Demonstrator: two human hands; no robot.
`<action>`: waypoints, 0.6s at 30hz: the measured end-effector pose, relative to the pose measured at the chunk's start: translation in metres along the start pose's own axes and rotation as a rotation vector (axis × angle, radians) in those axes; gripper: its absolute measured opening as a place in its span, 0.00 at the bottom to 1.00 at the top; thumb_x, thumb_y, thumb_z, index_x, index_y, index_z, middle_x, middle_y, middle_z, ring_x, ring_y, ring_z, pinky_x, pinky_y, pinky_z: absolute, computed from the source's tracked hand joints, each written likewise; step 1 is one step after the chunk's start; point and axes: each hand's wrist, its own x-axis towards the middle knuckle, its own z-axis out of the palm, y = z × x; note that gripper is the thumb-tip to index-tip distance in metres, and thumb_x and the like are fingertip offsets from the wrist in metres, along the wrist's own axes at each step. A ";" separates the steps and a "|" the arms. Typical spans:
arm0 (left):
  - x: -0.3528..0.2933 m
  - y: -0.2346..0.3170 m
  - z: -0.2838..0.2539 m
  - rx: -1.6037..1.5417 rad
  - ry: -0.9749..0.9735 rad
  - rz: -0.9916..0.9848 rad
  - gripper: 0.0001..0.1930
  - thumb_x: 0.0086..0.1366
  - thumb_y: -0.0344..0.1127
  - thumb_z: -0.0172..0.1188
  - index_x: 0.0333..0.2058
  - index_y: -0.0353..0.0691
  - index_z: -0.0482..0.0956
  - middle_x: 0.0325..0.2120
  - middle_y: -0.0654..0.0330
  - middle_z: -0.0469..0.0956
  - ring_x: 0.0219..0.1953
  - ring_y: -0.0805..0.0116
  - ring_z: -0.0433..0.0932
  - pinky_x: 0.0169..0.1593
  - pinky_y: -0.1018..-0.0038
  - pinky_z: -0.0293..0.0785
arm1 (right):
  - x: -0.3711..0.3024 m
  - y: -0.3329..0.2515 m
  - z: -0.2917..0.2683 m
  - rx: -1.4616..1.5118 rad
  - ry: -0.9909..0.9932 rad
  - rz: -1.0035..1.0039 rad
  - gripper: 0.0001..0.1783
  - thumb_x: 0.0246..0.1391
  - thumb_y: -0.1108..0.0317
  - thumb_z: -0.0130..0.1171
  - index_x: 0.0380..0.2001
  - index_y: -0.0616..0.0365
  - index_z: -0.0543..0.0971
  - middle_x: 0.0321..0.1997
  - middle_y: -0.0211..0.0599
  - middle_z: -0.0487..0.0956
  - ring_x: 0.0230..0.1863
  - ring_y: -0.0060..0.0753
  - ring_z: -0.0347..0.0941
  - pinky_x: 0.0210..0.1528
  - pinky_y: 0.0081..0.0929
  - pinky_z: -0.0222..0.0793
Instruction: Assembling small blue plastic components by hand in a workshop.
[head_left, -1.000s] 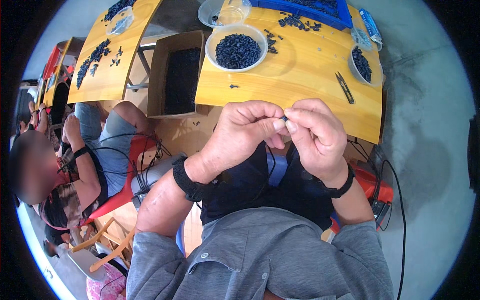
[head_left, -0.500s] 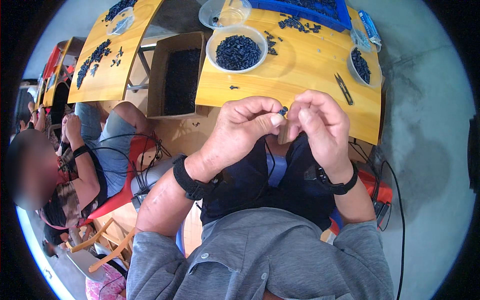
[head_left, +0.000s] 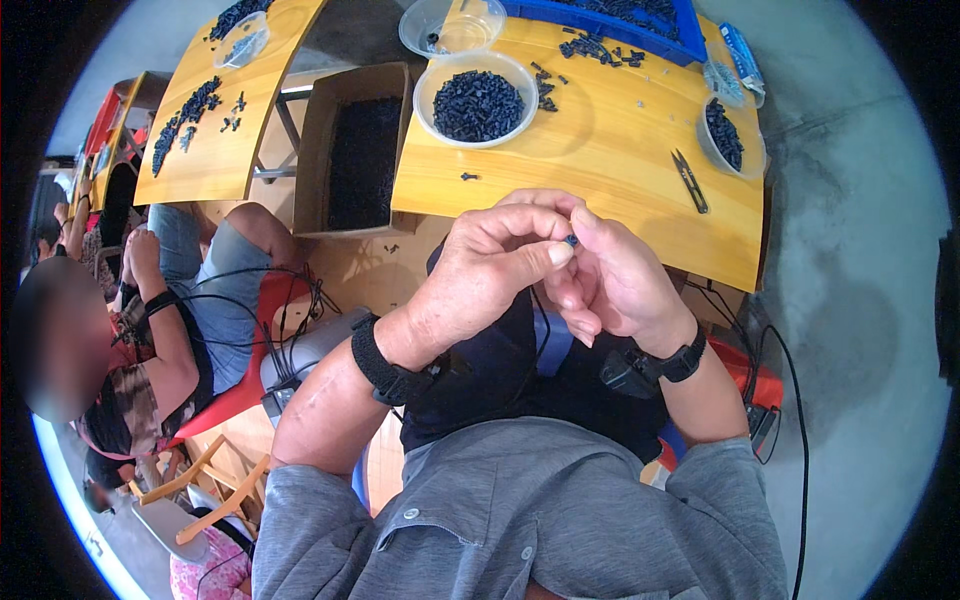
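My left hand (head_left: pixel 495 258) pinches a small dark plastic part (head_left: pixel 571 240) between thumb and forefinger, just off the near edge of the yellow table and above my lap. My right hand (head_left: pixel 628 275) meets it from the other side, its thumb against the part and its lower fingers curled beneath. Only a bit of the part shows; the fingers cover the rest. Beyond the hands, a round clear tub (head_left: pixel 478 105) is heaped with small dark plastic pieces. A single loose piece (head_left: pixel 470 177) lies near the table edge.
Black thread snips (head_left: pixel 690 182) lie to the right on the table (head_left: pixel 590 160), near a tilted tub (head_left: pixel 738 145) of dark parts. A blue tray (head_left: pixel 610 25) stands at the back. Left, a cardboard box (head_left: pixel 315 170) sits on the floor; a seated person (head_left: pixel 170 335) is beyond.
My right hand has moved left and turned, closing in on the small part beside my left fingers. The left hand has barely moved and keeps its pinch.
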 end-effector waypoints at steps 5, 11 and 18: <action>0.000 0.005 -0.005 0.097 -0.060 0.030 0.06 0.61 0.24 0.58 0.38 0.36 0.80 0.51 0.53 0.72 0.52 0.67 0.71 0.55 0.69 0.67 | -0.002 -0.004 0.005 -0.101 0.004 0.008 0.34 0.61 0.39 0.41 0.21 0.62 0.71 0.14 0.32 0.69 0.08 0.21 0.65 0.08 0.19 0.64; 0.001 0.012 -0.005 -0.030 -0.110 -0.106 0.07 0.60 0.23 0.58 0.37 0.35 0.81 0.52 0.53 0.72 0.53 0.66 0.71 0.52 0.71 0.70 | -0.003 0.001 0.000 0.065 -0.075 0.139 0.32 0.62 0.40 0.41 0.19 0.58 0.69 0.13 0.30 0.68 0.07 0.21 0.64 0.07 0.19 0.63; 0.002 0.017 -0.005 -0.059 -0.127 -0.138 0.09 0.56 0.20 0.59 0.36 0.35 0.83 0.50 0.54 0.74 0.56 0.66 0.69 0.58 0.71 0.63 | 0.001 0.007 0.011 0.156 -0.093 0.177 0.27 0.62 0.44 0.44 0.17 0.52 0.64 0.08 0.22 0.61 0.04 0.17 0.60 0.06 0.22 0.64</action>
